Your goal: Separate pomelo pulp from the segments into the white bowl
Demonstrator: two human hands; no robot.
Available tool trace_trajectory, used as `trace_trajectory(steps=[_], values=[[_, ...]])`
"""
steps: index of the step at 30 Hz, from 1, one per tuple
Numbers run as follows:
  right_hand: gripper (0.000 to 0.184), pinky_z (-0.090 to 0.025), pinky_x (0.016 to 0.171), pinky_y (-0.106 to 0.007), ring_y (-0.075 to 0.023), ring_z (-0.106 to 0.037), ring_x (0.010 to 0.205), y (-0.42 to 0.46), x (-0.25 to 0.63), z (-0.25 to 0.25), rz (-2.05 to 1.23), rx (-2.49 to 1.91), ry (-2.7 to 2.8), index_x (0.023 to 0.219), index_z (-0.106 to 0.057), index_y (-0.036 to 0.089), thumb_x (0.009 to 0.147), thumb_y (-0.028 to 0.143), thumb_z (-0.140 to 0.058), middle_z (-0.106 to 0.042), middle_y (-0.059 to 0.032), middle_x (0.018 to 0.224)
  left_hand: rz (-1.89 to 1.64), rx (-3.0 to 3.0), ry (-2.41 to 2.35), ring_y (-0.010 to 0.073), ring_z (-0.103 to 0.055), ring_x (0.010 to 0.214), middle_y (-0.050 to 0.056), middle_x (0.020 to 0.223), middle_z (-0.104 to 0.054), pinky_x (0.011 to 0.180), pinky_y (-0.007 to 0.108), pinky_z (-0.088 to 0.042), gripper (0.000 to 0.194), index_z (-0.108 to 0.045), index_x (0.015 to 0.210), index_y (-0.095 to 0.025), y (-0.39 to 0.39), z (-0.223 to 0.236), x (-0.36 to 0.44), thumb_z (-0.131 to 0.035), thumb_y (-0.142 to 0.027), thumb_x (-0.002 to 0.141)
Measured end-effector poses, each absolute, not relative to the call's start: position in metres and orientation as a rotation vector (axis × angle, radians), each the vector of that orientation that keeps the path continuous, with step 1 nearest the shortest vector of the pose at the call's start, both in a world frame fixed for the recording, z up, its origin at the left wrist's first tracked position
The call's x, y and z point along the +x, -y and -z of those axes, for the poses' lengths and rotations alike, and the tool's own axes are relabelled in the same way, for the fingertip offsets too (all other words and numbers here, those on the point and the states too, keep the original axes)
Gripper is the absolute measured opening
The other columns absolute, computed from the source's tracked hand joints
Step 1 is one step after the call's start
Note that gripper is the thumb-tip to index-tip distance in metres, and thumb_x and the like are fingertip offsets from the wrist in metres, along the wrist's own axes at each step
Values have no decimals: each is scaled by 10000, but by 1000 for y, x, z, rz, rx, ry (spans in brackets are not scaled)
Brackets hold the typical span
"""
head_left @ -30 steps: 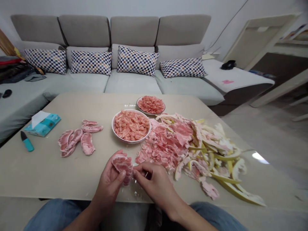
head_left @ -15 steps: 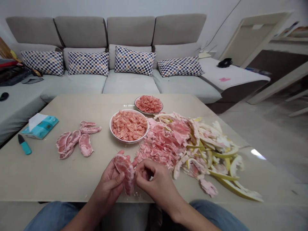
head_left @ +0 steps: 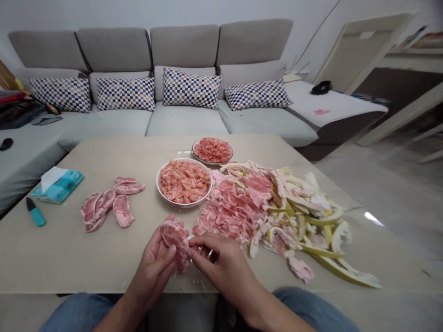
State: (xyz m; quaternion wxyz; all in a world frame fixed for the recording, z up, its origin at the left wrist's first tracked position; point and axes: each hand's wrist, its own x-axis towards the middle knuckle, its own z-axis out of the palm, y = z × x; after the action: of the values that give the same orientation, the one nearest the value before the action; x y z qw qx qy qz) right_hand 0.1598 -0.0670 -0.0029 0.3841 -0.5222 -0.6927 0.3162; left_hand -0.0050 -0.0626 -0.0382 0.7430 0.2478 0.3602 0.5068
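My left hand [head_left: 157, 260] is closed round a pink pomelo segment [head_left: 176, 246], the thumb lying across its near face. At the segment's right edge, my right hand [head_left: 221, 258] pinches with thumb and forefinger; what exactly lies between those fingertips is too small to tell. Beyond my hands stands a white bowl [head_left: 185, 182] heaped with peeled pink pulp. Several unpeeled pomelo segments [head_left: 122, 210] lie to the left. On the right, a pile of pink membrane scraps [head_left: 231, 207] runs into yellow-green pomelo rinds [head_left: 327, 221].
A dark-rimmed plate [head_left: 212, 151] of pulp sits behind the bowl. At the left of the beige table [head_left: 104, 263] are a blue tissue pack [head_left: 58, 184] and a knife [head_left: 36, 213] with a turquoise handle. A grey sofa [head_left: 187, 122] with patterned cushions stands beyond.
The segment's lower end has shifted slightly up and its face has turned a little in my left hand. My right fingers stay at its edge, now straighter. The view has shifted slightly.
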Motion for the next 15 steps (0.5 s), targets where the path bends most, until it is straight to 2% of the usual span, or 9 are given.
trace_trajectory(steps=[5, 9, 15], values=[[175, -447, 564, -223, -132, -623, 592, 70, 159, 12, -766, -1279, 1861, 803, -729, 202, 874, 158, -575, -707, -12, 675, -1113, 611, -924, 298, -587, 1168, 149, 1284, -614, 973, 408, -472, 599, -527, 1330, -226, 66, 43, -2, -733, -331, 777], [161, -404, 547, -228, -126, -576, 554, 73, 153, 22, -596, -1312, 1918, 743, -695, 184, 840, 144, -573, -661, -8, 624, -1153, 661, -986, 303, -598, 1152, 155, 1256, -632, 964, 398, -476, 513, -566, 1245, -183, 70, 49, 1, -723, -345, 784], [148, -351, 500, -221, -110, -492, 501, 72, 147, 20, -538, -1380, 1821, 630, -601, 180, 771, 150, -567, -542, 19, 554, -1123, 622, -909, 298, -617, 1120, 145, 1219, -650, 981, 423, -460, 457, -588, 1187, -195, 73, 45, 0, -739, -323, 775]])
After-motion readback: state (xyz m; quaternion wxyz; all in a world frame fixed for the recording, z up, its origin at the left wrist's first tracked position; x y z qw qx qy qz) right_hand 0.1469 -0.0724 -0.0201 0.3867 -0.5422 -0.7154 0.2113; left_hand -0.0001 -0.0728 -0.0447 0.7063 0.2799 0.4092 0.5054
